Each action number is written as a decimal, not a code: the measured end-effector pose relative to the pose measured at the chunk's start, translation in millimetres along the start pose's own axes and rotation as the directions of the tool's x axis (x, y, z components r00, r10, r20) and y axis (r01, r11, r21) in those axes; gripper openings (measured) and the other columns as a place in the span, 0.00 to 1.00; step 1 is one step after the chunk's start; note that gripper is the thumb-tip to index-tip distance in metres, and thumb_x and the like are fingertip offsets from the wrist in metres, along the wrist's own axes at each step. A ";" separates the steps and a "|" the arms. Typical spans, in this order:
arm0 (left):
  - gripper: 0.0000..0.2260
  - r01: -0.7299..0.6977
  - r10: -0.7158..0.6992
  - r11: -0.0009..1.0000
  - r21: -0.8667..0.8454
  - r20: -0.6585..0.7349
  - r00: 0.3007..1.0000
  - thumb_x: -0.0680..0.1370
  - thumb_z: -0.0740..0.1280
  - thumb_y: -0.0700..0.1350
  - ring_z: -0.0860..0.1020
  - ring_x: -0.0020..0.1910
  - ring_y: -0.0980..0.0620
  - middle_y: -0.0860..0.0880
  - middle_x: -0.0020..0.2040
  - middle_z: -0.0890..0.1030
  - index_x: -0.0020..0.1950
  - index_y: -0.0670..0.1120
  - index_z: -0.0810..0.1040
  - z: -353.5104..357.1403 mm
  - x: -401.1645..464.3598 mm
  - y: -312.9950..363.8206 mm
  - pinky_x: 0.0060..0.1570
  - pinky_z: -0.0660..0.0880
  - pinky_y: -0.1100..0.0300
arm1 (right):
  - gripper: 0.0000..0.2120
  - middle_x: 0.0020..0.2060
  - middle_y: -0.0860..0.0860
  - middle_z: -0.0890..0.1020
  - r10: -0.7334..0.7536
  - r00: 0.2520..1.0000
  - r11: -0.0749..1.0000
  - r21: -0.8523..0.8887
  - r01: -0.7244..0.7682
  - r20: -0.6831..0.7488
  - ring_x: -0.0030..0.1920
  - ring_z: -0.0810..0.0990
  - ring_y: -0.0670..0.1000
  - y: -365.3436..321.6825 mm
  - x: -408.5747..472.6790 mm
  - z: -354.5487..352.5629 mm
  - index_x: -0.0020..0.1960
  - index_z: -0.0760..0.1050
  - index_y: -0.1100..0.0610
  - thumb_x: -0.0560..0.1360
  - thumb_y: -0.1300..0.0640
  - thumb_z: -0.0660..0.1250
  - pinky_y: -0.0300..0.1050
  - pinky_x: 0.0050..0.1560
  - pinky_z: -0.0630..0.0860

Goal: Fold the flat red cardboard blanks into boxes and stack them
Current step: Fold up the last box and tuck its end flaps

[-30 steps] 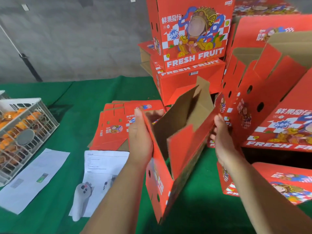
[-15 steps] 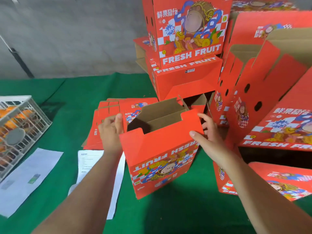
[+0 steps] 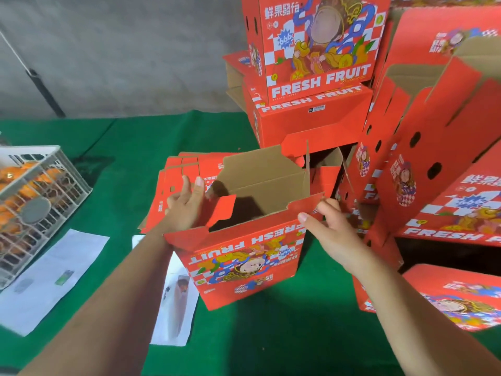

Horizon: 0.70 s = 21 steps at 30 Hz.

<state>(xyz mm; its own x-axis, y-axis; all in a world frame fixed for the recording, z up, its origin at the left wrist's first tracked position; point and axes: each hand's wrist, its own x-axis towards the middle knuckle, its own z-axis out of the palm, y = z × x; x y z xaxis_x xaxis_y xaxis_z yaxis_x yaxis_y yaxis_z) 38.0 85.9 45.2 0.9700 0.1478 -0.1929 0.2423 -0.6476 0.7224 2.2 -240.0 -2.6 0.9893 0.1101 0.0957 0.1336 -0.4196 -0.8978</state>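
Observation:
A half-folded red box (image 3: 244,256) stands on the green table (image 3: 271,335) with its top open and its "FRESH FRUIT" print upside down toward me. My left hand (image 3: 185,204) rests against the box's left side, fingers fairly straight, on a red side flap that tilts inward. My right hand (image 3: 329,229) pinches the box's front right top corner, thumb on the printed face. Behind the box lies a pile of flat red blanks (image 3: 177,175). Two finished boxes (image 3: 311,77) are stacked at the back.
More folded red boxes (image 3: 423,147) lean at the right, and another (image 3: 461,299) lies at the lower right. A white crate of oranges (image 3: 40,202) stands at the left. Paper sheets (image 3: 54,278) lie on the cloth near my left arm.
The box has turned from edge-on to front-facing and been set upright on the table. Its top has opened wider. My left hand moved onto the left flap, my right to the front corner.

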 end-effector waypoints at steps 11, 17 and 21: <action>0.46 0.078 0.188 0.632 -0.771 0.251 0.950 0.79 0.45 0.75 0.77 0.69 0.35 0.34 0.69 0.78 0.76 0.38 0.69 11.3 -3.1 -14.1 0.71 0.72 0.38 | 0.33 0.42 0.47 0.76 -0.097 0.948 0.908 -0.418 -0.041 -0.303 0.43 0.78 0.51 -2.4 -3.1 -12.2 0.42 0.80 0.48 0.76 0.24 0.50 0.48 0.43 0.71; 0.41 -0.040 0.105 0.591 -0.805 0.027 0.994 0.78 0.46 0.76 0.79 0.68 0.55 0.44 0.75 0.72 0.59 0.44 0.82 13.9 2.8 -23.1 0.64 0.75 0.51 | 0.20 0.43 0.46 0.71 -0.029 0.937 0.927 -0.361 -0.106 -0.349 0.43 0.71 0.40 0.4 -4.6 -9.5 0.38 0.78 0.48 0.78 0.34 0.62 0.31 0.42 0.64; 0.15 -0.117 0.081 0.742 -0.660 -0.086 0.993 0.84 0.57 0.63 0.75 0.46 0.80 0.53 0.59 0.71 0.43 0.57 0.72 18.6 9.3 -20.0 0.52 0.72 0.76 | 0.13 0.52 0.48 0.70 0.044 0.923 0.942 -0.291 -0.165 -0.383 0.45 0.70 0.44 -4.2 3.1 1.0 0.51 0.80 0.52 0.81 0.43 0.65 0.45 0.50 0.72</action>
<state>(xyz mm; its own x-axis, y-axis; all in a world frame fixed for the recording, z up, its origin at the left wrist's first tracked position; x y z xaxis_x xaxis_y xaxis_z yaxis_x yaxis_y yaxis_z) 41.8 86.4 16.6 0.9844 0.1585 -0.0761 0.0778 -0.0044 0.9970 4.6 -237.1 1.0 0.9412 -0.2618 0.2136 -0.0207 -0.6757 -0.7369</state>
